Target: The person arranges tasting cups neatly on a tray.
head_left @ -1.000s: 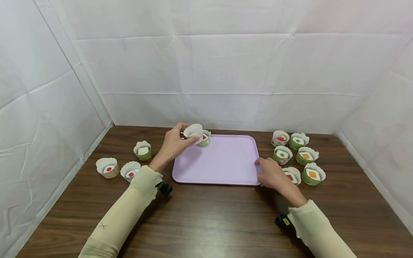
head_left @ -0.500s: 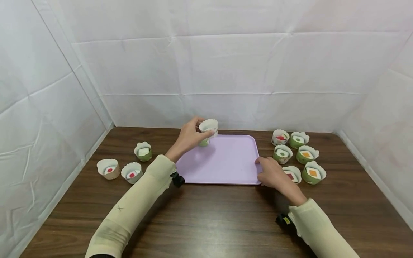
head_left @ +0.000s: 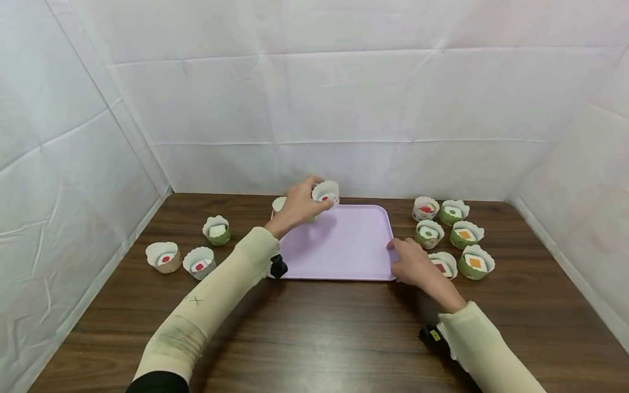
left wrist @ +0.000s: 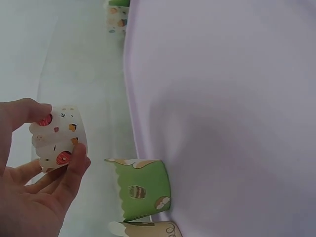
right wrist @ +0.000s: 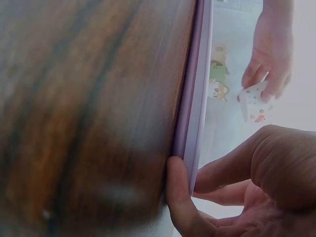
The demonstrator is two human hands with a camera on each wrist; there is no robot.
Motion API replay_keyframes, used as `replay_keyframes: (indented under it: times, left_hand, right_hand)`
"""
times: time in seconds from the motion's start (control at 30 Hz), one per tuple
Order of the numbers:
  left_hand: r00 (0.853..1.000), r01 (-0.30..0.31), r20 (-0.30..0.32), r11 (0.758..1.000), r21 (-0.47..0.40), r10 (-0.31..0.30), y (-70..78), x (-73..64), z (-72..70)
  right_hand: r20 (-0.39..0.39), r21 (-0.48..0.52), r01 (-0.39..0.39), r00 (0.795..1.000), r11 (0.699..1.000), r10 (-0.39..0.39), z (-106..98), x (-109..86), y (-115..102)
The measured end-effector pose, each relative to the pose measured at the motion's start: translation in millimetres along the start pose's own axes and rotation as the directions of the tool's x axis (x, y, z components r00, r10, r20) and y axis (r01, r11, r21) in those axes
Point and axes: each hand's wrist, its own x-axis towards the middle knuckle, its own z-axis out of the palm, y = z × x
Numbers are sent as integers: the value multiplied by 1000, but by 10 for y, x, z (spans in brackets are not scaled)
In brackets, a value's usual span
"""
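My left hand [head_left: 301,207] grips a white patterned paper baking cup [head_left: 325,189] with a white piece and a red spot inside. The cup is held up above the back of a lilac tray [head_left: 344,248]. In the left wrist view, thumb and fingers pinch its sides, apart from the tray. Close by, a green paper cup [left wrist: 143,190] and a beige one [left wrist: 150,229] stand at the tray's edge; in the head view my hand mostly hides them. My right hand [head_left: 411,262] pinches the tray's right rim [right wrist: 197,113] between thumb and fingers.
Left of the tray stand a green cup [head_left: 217,230], a beige cup [head_left: 164,257] and a white cup [head_left: 200,262]. Several filled cups cluster at right, including a white cup [head_left: 443,266] beside my right hand. White sheets [head_left: 344,98] enclose the wooden table [head_left: 319,338].
My left hand has carried the white cup to the right along the tray's back side, past the green cup. The right hand stays on the tray's rim.
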Motion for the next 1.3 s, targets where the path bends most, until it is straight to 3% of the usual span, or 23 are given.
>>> replay_keyframes:
  times: [0.53, 0.87, 1.3]
  left_hand:
    - [996, -79, 42, 978, 192, 72, -9, 173, 162]
    - [993, -95, 96, 925, 369, 64, -62, 199, 252]
    - [988, -114, 140, 907, 406, 62, -64, 193, 305]
  right_hand:
    - [-11, -6, 6, 1000, 1000, -6, -3, -4, 1]
    - [2, 3, -7, 1000, 1000, 7, 11, -5, -2]
    - [7, -3, -15, 1000, 1000, 15, -7, -19, -12]
